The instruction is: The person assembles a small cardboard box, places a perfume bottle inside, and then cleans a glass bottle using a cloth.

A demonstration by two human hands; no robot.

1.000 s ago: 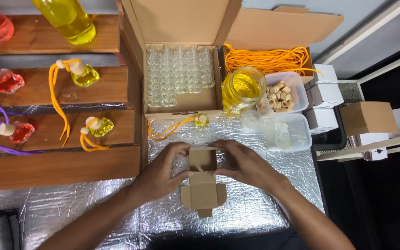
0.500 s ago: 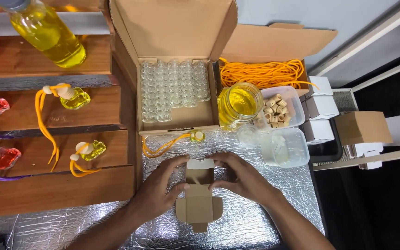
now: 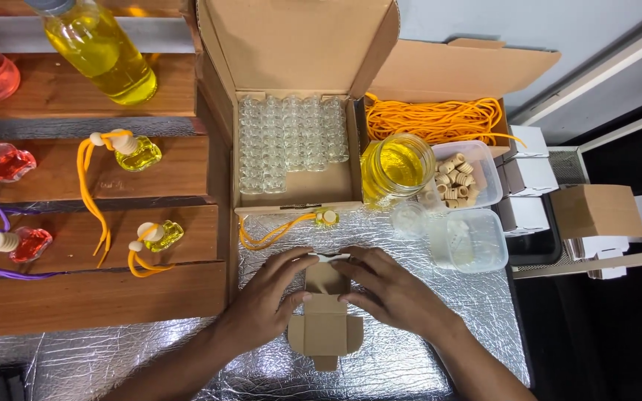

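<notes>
A silver foil sheet [image 3: 447,327] covers the table, with wooden steps [image 3: 91,297] on the left holding small red and yellow bottles. Behind the hands, an open carton [image 3: 299,189] holds rows of empty glass vials [image 3: 291,141], and a second carton [image 3: 455,74] holds orange cord [image 3: 440,119]. A jar [image 3: 397,167] of yellow liquid, a tub [image 3: 477,167] of corks and an empty tub [image 3: 473,238] stand to the right. A corded yellow bottle [image 3: 326,217] lies just beyond the fingers. The left hand [image 3: 265,301] and right hand [image 3: 391,289] both grip a small brown box [image 3: 326,319] on the foil, flaps open toward the person. Compared with half a second ago, the hands have closed in over the box's far end.
</notes>
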